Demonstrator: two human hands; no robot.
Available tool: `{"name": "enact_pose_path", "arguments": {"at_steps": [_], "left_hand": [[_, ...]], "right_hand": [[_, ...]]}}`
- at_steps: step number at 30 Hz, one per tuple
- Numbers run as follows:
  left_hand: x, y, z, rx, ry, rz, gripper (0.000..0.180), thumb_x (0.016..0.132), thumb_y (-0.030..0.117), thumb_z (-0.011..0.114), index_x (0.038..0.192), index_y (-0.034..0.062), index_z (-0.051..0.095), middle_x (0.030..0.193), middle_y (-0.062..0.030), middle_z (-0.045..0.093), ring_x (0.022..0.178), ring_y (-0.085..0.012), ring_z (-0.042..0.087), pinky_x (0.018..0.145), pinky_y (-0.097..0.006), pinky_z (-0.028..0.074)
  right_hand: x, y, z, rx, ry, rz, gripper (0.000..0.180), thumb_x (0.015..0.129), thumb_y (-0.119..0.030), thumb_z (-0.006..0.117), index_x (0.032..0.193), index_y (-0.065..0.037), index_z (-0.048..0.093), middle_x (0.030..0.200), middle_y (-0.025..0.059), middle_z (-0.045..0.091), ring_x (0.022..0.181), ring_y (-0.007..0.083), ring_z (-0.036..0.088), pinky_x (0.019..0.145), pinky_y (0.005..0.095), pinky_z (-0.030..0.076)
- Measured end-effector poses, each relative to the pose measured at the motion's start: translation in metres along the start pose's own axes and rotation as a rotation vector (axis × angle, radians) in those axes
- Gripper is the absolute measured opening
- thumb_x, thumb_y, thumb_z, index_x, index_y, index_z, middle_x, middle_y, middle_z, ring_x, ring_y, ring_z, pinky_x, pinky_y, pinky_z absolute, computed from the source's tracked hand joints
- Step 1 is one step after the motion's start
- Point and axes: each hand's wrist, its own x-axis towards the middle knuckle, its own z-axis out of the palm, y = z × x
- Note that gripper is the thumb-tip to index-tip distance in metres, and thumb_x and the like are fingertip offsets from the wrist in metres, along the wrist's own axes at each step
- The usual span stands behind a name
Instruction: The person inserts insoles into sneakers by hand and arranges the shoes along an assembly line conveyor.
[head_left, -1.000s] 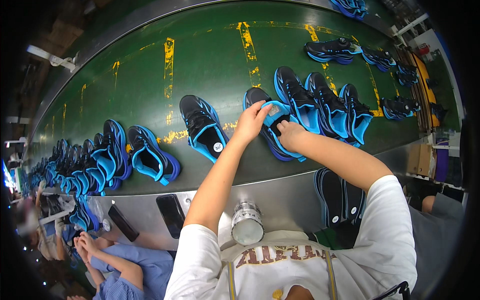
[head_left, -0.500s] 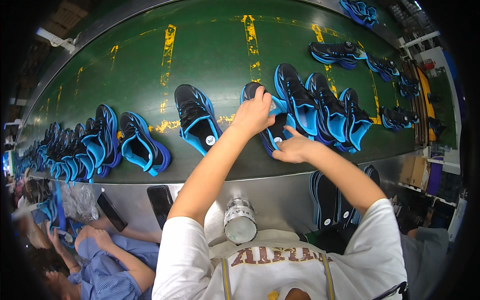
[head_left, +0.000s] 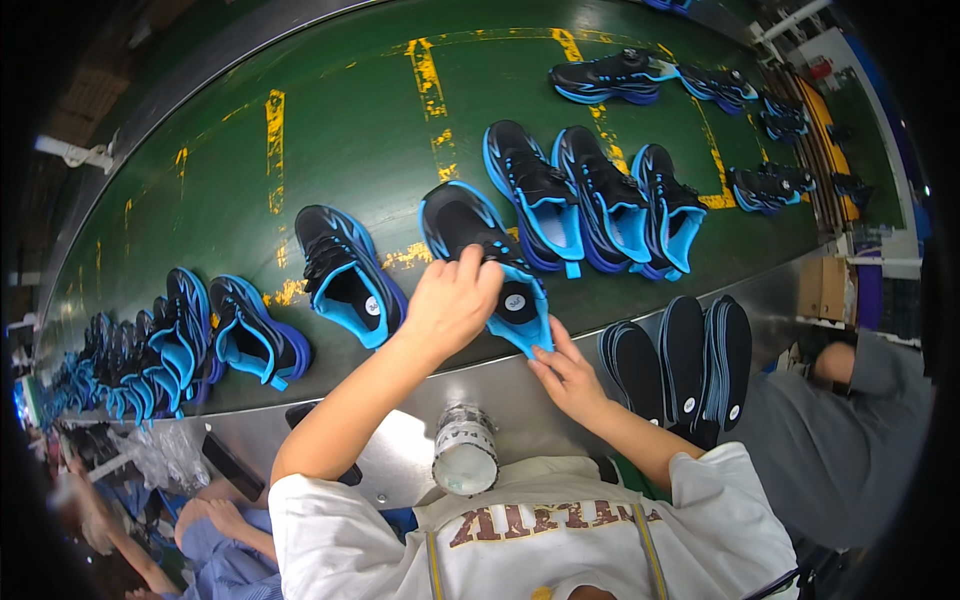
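Note:
A black and blue sneaker point(head_left: 455, 218) stands in front of me at the near edge of the green conveyor belt, toe pointing away. My left hand point(head_left: 452, 302) is closed on the left side of its opening, fingers curled near the laces. At the blue heel, my right hand point(head_left: 572, 378) pinches the collar between thumb and fingers. Inside the shoe lies a dark insole point(head_left: 516, 308) with a round white label. Another sneaker point(head_left: 340, 270) sits just left of my left hand. To the right stand three more, the closest being a sneaker point(head_left: 530, 190).
Stacks of black insoles point(head_left: 680, 360) lie on the metal ledge point(head_left: 540, 410) at my right. A roll of tape point(head_left: 466, 455) and a dark phone point(head_left: 232, 466) are nearer me. A row of sneakers point(head_left: 185, 330) runs left along the belt point(head_left: 350, 130). People sit on both sides.
The sneaker in my hands has come nearer to me. My left hand went from its tongue to the side of the opening; my right hand moved from the opening to the heel.

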Motion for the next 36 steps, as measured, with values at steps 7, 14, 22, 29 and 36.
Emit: {"name": "enact_pose_path", "arguments": {"at_steps": [7, 14, 22, 29, 36], "left_hand": [[0.016, -0.041, 0.018, 0.311, -0.068, -0.053, 0.018, 0.07, 0.014, 0.053, 0.08, 0.003, 0.045, 0.09, -0.0171, 0.05, 0.06, -0.0241, 0.052, 0.052, -0.033, 0.04], [0.018, -0.036, 0.032, 0.89, -0.401, -0.002, 0.02, 0.074, 0.015, 0.045, 0.089, 0.0041, 0.052, 0.111, -0.0269, 0.044, 0.065, -0.0159, 0.053, 0.059, -0.028, 0.04], [0.028, -0.052, -0.01, 0.288, -0.334, 0.054, 0.011, 0.068, 0.008, 0.05, 0.076, 0.0, 0.053, 0.122, -0.0128, 0.04, 0.083, -0.0215, 0.053, 0.069, -0.031, 0.041], [0.052, -0.048, -0.069, -1.311, 0.438, -0.625, 0.016, 0.067, 0.007, 0.043, 0.052, 0.0088, 0.038, 0.066, -0.0074, 0.051, 0.048, -0.0105, 0.031, 0.045, -0.024, 0.025], [0.106, 0.021, -0.001, -0.543, 0.087, -0.561, 0.055, 0.064, 0.031, 0.068, 0.099, 0.002, 0.037, 0.081, -0.0173, 0.052, 0.071, -0.0314, 0.054, 0.062, -0.037, 0.043]], "right_hand": [[0.051, -0.019, 0.015, 0.089, 0.082, 0.106, 0.016, 0.08, -0.008, 0.052, 0.094, -0.002, 0.053, 0.117, 0.0223, 0.041, 0.1, 0.0344, 0.048, 0.078, 0.0319, 0.042], [-0.001, -0.012, -0.043, -0.06, 0.157, 0.123, 0.029, 0.076, -0.009, 0.052, 0.104, -0.002, 0.048, 0.112, 0.0183, 0.044, 0.103, 0.0339, 0.044, 0.085, 0.0368, 0.038], [-0.11, 0.042, -0.107, -0.535, -0.052, 0.637, 0.06, 0.069, -0.019, 0.062, 0.121, -0.007, 0.035, 0.121, 0.0259, 0.033, 0.11, 0.0397, 0.034, 0.091, 0.0401, 0.032], [-0.129, 0.041, -0.123, -0.402, 0.053, 0.622, 0.058, 0.073, -0.022, 0.06, 0.121, -0.002, 0.033, 0.119, 0.027, 0.036, 0.108, 0.0402, 0.038, 0.089, 0.0387, 0.033], [-0.057, 0.004, -0.168, -0.235, 0.201, 0.321, 0.024, 0.077, -0.014, 0.056, 0.095, 0.002, 0.057, 0.097, 0.0194, 0.054, 0.087, 0.0296, 0.055, 0.076, 0.0317, 0.042]]}}
